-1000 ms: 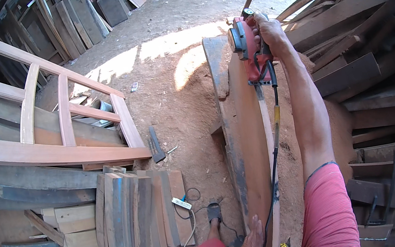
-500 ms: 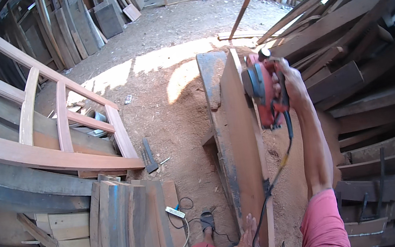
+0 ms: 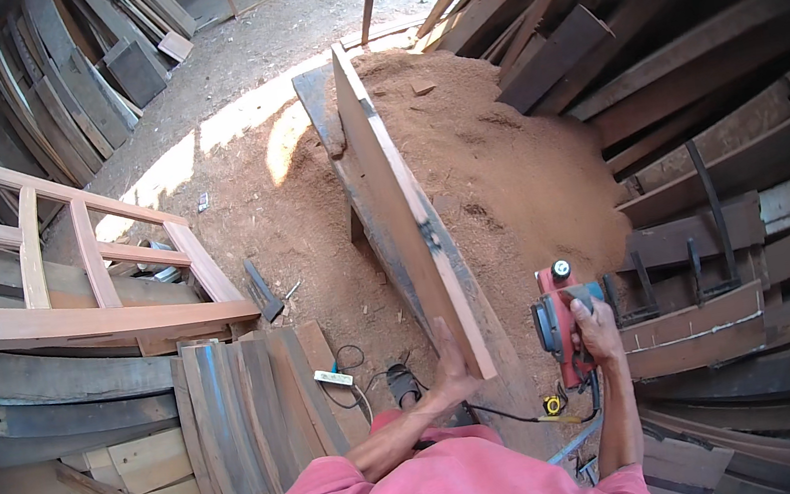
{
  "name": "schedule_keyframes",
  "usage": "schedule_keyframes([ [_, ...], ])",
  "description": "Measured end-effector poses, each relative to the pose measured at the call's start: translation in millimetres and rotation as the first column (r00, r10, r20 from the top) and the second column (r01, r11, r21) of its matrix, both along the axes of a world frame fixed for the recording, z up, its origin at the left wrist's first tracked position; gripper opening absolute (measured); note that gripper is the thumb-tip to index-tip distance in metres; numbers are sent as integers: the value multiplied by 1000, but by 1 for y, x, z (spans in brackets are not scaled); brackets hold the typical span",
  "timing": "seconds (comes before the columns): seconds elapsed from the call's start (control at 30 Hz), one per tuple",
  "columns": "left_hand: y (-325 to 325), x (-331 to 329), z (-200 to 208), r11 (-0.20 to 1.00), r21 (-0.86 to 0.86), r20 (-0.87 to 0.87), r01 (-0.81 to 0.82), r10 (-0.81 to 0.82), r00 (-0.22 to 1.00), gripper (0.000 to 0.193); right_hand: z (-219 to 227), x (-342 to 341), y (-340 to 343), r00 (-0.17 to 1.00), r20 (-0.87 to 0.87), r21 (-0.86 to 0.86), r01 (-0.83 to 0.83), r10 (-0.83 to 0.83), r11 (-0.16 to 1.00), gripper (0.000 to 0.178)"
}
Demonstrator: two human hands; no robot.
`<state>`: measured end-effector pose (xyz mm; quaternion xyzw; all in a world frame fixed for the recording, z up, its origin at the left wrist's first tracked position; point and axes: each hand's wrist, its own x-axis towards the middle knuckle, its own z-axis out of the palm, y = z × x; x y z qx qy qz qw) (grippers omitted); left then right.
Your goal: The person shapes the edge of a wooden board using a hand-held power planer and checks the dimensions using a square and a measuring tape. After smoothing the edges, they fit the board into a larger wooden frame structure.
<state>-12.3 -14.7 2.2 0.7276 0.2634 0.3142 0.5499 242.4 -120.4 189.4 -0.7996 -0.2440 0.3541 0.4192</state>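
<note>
A long wooden board (image 3: 421, 233) stands on edge on a narrow bench (image 3: 313, 97), its far end pointing away from me. My left hand (image 3: 449, 373) presses against the left face at the near end, fingers stretched along the wood. A dark mark crosses the board's upper edge midway. To the right of the board, and apart from it, my right hand (image 3: 593, 332) grips the handle of a red and blue electric planer (image 3: 557, 310). The planer's dark cord (image 3: 510, 417) runs from its rear back to the left, below the board's near end.
Sawdust (image 3: 535, 167) heaps up right of the bench. Stacked timber (image 3: 698, 103) lines the right side. A wooden frame (image 3: 101, 314), upright planks (image 3: 249, 429), a power strip (image 3: 333, 377) and a hammer-like tool (image 3: 265, 291) lie left. A yellow tape measure (image 3: 553, 406) sits near the planer.
My right hand has drawn the planer back toward me and off to the right, away from the board's far part. My left hand remains at the near end. The view has shifted.
</note>
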Motion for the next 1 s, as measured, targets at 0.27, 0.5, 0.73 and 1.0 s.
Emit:
schedule_keyframes([
  [0.27, 78, -19, 215, 976, -28, 14, -217, 218, 976, 102, -78, -45, -82, 989, -142, -20, -51, 48, 998, 42],
  [0.5, 149, 4, 345, 933, 129, 418, -335, 255, 872, 100, -138, -81, -62, 966, -227, 95, -107, 126, 990, 41],
  [0.73, 175, 15, 361, 945, 111, 491, -309, 218, 843, 103, -173, -115, -64, 927, -375, 68, 2, 24, 998, 39],
  [1.0, 174, 8, 355, 940, 135, 462, -312, 219, 859, 104, -177, -115, -69, 907, -420, 71, 24, 8, 997, 35],
])
